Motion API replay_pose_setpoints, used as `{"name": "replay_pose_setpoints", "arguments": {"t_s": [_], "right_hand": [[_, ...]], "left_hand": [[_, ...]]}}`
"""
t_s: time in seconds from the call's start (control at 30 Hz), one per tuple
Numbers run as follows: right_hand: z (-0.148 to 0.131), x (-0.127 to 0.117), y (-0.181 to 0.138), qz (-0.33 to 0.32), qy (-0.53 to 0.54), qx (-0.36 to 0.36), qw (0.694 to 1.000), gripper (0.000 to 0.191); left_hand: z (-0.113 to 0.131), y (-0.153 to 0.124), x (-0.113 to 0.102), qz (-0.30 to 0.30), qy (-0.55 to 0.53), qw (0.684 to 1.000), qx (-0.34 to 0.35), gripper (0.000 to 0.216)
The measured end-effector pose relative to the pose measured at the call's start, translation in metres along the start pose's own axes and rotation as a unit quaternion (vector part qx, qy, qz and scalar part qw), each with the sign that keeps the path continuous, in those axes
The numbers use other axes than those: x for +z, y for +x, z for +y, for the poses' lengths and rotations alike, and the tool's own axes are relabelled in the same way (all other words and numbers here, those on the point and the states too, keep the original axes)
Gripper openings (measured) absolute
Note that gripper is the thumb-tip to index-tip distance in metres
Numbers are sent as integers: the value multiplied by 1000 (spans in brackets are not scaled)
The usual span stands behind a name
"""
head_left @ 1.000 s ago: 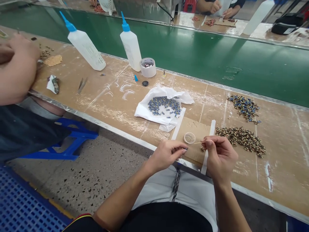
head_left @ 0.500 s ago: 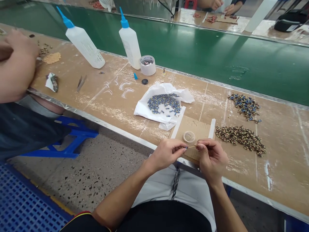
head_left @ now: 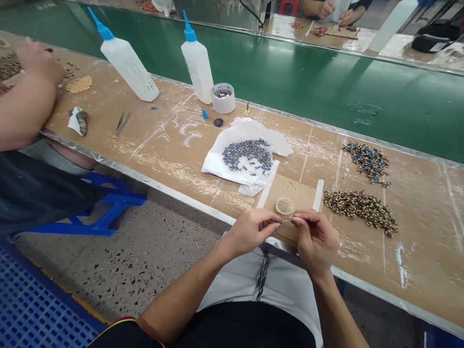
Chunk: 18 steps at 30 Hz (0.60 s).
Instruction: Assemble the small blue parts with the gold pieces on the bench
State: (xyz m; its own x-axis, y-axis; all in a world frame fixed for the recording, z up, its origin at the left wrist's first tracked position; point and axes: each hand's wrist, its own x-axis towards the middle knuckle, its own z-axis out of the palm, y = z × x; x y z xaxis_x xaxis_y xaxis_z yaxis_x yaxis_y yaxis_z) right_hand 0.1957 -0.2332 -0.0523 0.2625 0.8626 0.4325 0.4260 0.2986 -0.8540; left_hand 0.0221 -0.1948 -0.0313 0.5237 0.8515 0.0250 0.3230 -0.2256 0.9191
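Note:
Between thumb and fingers, my left hand (head_left: 250, 230) pinches a small blue piece (head_left: 279, 222) at the table's front edge. A thin yellowish strand (head_left: 286, 221) runs from it to the fingertips of my right hand (head_left: 316, 238), which are closed on its other end. Just beyond the fingers, a small round clear dish (head_left: 283, 206) rests on a cardboard pad (head_left: 295, 188) and holds something thin and curved. Left of the pad, small blue-and-yellow pieces (head_left: 246, 153) lie on white paper (head_left: 213, 162). To the right are a pile of brown-and-tan ring-like pieces (head_left: 360, 209) and a pile with blue parts (head_left: 367, 161).
Two white bottles with blue nozzles (head_left: 128, 70) (head_left: 196, 70) stand at the back, near a tape roll (head_left: 223, 98) and a black cap (head_left: 218, 123). Tweezers (head_left: 122, 123) lie leftward. A co-worker's arm (head_left: 31, 96) reaches in at left. A green belt (head_left: 290, 72) runs behind.
My right hand has shifted slightly left, toward my left hand, so less of the strand shows between them. The co-worker's hand at left has moved a little.

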Motion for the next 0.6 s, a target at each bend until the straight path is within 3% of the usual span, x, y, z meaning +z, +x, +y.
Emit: {"name": "replay_pose_setpoints", "arguments": {"t_s": [0.27, 0.33, 0.5, 0.6], "right_hand": [[3, 0, 7, 93, 58, 3, 994, 4], [3, 2, 13, 76, 20, -8, 997, 5], [-2, 3, 27, -44, -65, -22, 997, 8], [-4, -11, 28, -13, -72, -8, 997, 15]], "left_hand": [[-9, -4, -4, -35, -143, 986, -72, 23], [-10, -5, -4, -37, -172, 981, -81, 24], [-10, -5, -6, -35, -178, 981, -66, 22], [-11, -6, -7, -32, -170, 984, -48, 21]]}}
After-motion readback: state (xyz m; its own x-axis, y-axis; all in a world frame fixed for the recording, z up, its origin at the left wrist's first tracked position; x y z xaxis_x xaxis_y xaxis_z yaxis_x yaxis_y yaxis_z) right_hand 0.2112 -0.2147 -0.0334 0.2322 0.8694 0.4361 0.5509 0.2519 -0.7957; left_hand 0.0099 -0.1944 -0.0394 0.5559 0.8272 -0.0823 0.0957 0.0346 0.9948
